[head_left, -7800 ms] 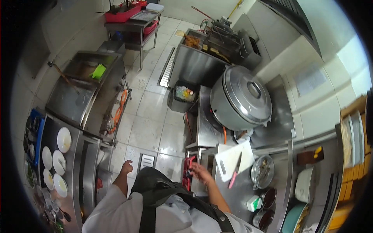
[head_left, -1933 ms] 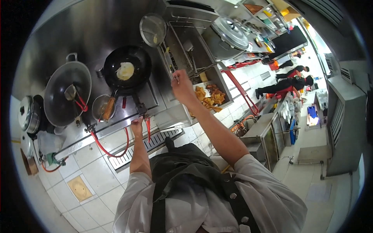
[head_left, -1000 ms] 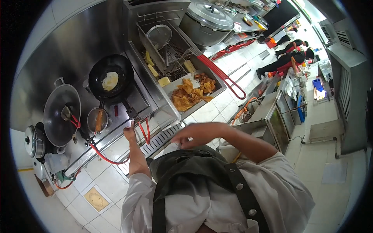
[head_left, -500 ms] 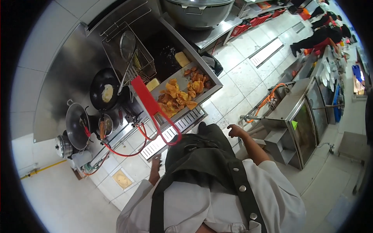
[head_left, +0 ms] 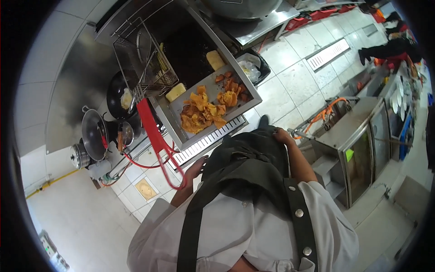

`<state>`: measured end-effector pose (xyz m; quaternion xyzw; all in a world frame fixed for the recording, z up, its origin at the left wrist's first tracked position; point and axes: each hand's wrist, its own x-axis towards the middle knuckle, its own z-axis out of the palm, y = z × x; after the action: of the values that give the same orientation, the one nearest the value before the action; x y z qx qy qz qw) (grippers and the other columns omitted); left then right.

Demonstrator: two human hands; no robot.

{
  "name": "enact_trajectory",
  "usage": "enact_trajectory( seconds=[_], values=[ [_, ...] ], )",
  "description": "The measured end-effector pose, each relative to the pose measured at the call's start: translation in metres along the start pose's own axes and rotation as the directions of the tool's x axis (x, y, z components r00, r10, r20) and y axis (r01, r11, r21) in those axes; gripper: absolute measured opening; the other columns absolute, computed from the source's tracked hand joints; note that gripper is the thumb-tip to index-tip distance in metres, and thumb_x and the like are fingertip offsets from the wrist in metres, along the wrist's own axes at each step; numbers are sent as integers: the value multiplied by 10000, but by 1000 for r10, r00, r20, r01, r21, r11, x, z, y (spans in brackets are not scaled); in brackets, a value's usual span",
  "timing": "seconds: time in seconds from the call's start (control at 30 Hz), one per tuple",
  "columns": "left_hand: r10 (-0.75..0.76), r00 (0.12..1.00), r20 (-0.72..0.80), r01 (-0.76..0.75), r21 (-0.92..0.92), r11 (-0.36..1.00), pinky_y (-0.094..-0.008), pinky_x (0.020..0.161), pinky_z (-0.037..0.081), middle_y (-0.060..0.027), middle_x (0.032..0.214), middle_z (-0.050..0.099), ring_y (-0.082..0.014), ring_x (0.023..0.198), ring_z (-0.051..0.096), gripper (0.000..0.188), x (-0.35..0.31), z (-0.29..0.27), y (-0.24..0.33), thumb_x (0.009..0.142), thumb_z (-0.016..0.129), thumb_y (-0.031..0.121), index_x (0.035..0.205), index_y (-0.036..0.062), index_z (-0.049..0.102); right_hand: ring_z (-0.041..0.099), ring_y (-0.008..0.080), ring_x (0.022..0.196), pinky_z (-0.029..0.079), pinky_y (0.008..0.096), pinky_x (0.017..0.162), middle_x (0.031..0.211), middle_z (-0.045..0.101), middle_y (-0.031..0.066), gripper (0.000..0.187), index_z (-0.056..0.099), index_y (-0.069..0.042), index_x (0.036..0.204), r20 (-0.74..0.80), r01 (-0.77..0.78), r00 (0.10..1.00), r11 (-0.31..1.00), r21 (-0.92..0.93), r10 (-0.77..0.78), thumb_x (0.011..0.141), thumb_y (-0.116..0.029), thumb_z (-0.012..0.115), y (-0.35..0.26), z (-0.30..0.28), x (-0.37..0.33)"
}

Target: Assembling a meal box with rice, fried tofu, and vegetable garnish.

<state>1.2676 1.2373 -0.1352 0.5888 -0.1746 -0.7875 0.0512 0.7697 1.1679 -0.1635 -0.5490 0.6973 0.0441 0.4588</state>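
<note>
My left hand [head_left: 197, 168] hangs beside my dark apron [head_left: 247, 154], fingers apart and holding nothing. The red handle [head_left: 153, 129] of a wire fry basket [head_left: 156, 72] reaches down just left of it. At the apron's right side is my right hand [head_left: 282, 137], fingers loosely bent and partly hidden, with nothing seen in it. Golden fried pieces [head_left: 201, 111] lie on the steel draining tray [head_left: 183, 137] of the fryer. Dark oil [head_left: 188, 45] fills the part behind, with pale yellow blocks [head_left: 176, 92] at its edge. A strainer [head_left: 144, 45] rests in the basket.
A black wok [head_left: 118, 97] with pale food, a grey wok [head_left: 94, 133] and a lidded pot [head_left: 80, 156] stand at left. A lined bin [head_left: 251, 68] sits beyond the fryer. A steel cabinet [head_left: 353, 154] stands at right. Another person [head_left: 392, 50] is far right.
My view has shifted, and I stand closer to the fryer. My right hand has come in against the apron. More of my left hand shows, near the red handle.
</note>
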Motion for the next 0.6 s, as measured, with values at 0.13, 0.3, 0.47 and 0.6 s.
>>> enact_trajectory(
  seconds=[0.13,0.3,0.47,0.6],
  values=[
    [131,987,94,-130,-12,991,-333,982,387,-61,1330,502,-210,1136,517,513,-30,76,42,955,433,400,1368,96,433,538,335,1161,414,364,991,1227,558,257,538,533,57,1223,236,54,966,978,201,-102,800,-270,594,30,-26,44],
    [263,965,-21,-262,11,965,-326,1015,387,-70,1306,519,-193,1155,511,411,1,157,49,987,415,269,1323,39,469,542,312,1153,407,344,991,1201,589,223,586,490,59,1276,317,50,941,976,212,-117,770,-206,620,80,-102,91],
    [192,978,-79,-208,-327,922,-328,1001,399,-79,1305,518,-200,1155,514,433,37,263,149,964,467,276,1326,38,466,624,279,1022,503,320,834,1167,614,184,590,426,15,1343,464,-5,852,881,472,-243,791,-99,601,138,-202,109],
    [140,988,-68,-153,-565,811,-329,991,409,-86,1304,518,-206,1155,515,455,57,315,219,946,508,281,1328,38,464,556,123,522,422,233,422,884,674,117,634,382,-59,1369,627,-478,775,724,497,81,779,39,592,148,-317,140]
  ],
)
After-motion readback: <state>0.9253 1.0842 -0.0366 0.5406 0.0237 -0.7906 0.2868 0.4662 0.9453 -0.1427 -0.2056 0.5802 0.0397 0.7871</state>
